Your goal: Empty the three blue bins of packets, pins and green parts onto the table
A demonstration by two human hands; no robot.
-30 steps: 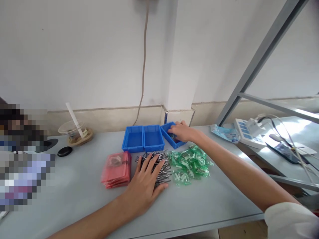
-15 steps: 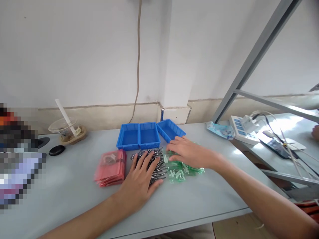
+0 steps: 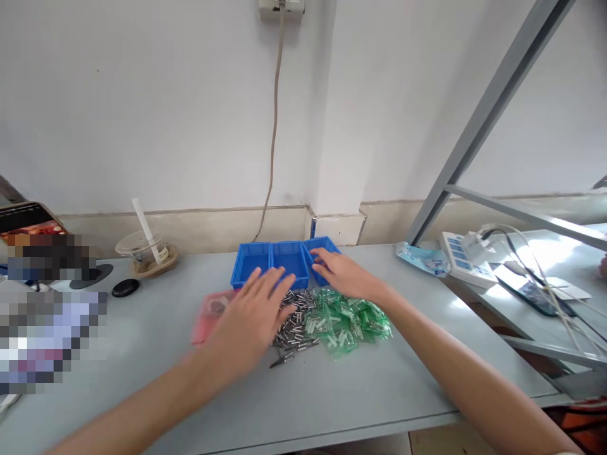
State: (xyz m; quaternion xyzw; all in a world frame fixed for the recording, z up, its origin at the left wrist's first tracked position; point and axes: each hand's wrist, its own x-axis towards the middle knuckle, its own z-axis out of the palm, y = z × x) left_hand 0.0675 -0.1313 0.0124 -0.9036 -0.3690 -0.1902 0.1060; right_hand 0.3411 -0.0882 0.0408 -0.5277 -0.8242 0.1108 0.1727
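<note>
Pile of small grey metal pins at the centre of the grey table, too many and too small to count; one pin lies apart at the near edge of the pile. The left hand is spread flat, fingers apart, palm down over the left side of the pile and over the stack of pink plastic bags just beside it; it holds nothing, and whether it touches the pins or hovers just above them cannot be told. To the right of the pins, touching them, lies a heap of green transparent packets, again uncounted. The right hand is open with fingers loosely extended, empty, its fingertips at the near rim of the rightmost blue tray, its wrist above the far edge of the green heap.

Three blue plastic trays stand side by side behind the piles: the left tray, the middle tray and the rightmost, which is turned at an angle to the others.

Further out: at left, one clear plastic cup with a white straw and one black disc; at right, one blue-and-white packet whose print is too small to read, and one white power strip on an adjoining surface. A cable runs down the wall from an outlet.
</note>
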